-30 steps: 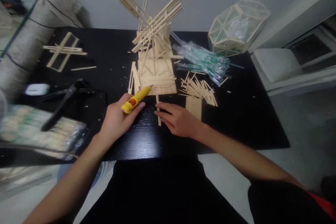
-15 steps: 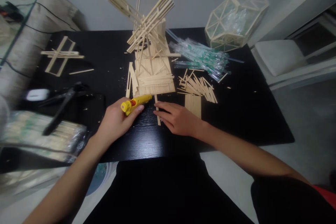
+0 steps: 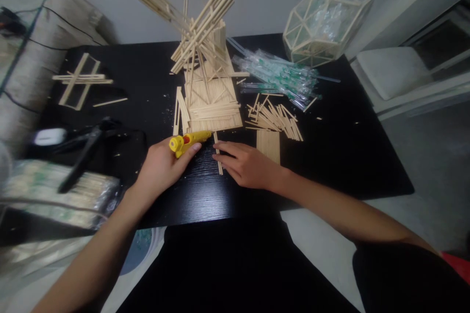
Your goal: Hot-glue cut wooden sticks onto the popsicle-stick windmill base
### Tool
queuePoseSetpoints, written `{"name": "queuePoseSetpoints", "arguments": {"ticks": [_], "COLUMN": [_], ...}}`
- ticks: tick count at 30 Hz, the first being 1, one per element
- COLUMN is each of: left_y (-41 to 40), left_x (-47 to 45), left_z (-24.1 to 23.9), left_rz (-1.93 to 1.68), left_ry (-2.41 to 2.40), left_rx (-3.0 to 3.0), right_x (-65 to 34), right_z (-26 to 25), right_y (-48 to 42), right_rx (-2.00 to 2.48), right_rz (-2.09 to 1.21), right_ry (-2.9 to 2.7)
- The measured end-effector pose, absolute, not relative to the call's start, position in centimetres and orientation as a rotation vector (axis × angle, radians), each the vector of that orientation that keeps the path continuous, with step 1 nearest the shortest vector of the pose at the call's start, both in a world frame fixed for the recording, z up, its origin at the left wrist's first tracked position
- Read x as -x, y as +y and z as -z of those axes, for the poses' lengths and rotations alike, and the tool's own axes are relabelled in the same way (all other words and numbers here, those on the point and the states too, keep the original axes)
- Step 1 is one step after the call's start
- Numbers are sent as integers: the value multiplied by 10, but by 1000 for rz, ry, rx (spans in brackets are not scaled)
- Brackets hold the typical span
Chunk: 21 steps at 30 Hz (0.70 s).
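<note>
My left hand point(image 3: 161, 165) is closed around a yellow hot glue gun point(image 3: 185, 143), whose nozzle points right. Just past that nozzle, a narrow pair of thin wooden sticks point(image 3: 219, 168) lies on the black table, one end toward me. My right hand point(image 3: 244, 164) holds these sticks from the right with its fingertips; its thumb is hidden. Directly beyond both hands stands a windmill-like model point(image 3: 215, 95) of wooden sticks, with crossed blades and a slatted base. Close to my right wrist is a flat panel of joined sticks point(image 3: 268, 147).
Loose short sticks point(image 3: 279, 122) lie behind the panel, near plastic wrappers point(image 3: 279, 76). A faceted glass-like frame point(image 3: 328, 22) stands at the back right. To the left are a crossed-stick frame point(image 3: 81, 80), a black stand point(image 3: 86, 149), a white case point(image 3: 50, 137) and packaged sticks point(image 3: 55, 190).
The view has shifted slightly, so the table's contents appear a little farther left. Both hands keep nearly the same pose, with the glue gun tip still beside the sticks.
</note>
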<state>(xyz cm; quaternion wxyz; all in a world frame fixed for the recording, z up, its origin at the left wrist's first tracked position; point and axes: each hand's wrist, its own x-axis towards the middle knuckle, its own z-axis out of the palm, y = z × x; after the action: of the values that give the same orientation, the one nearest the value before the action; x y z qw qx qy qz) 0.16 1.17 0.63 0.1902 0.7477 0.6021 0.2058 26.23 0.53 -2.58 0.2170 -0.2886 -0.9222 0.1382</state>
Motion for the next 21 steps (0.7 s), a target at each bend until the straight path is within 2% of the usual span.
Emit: {"name": "queuePoseSetpoints", "arguments": {"ticks": [21], "left_y": [12], "left_x": [-3], "left_z": [-4], "left_rz": [-611], "left_ry": [1665], "left_rx": [-2095], "right_x": [-262], "right_z": [26], "right_y": [6], "right_rx": [798], "right_rz": [-464], "right_ry": [-2538]}}
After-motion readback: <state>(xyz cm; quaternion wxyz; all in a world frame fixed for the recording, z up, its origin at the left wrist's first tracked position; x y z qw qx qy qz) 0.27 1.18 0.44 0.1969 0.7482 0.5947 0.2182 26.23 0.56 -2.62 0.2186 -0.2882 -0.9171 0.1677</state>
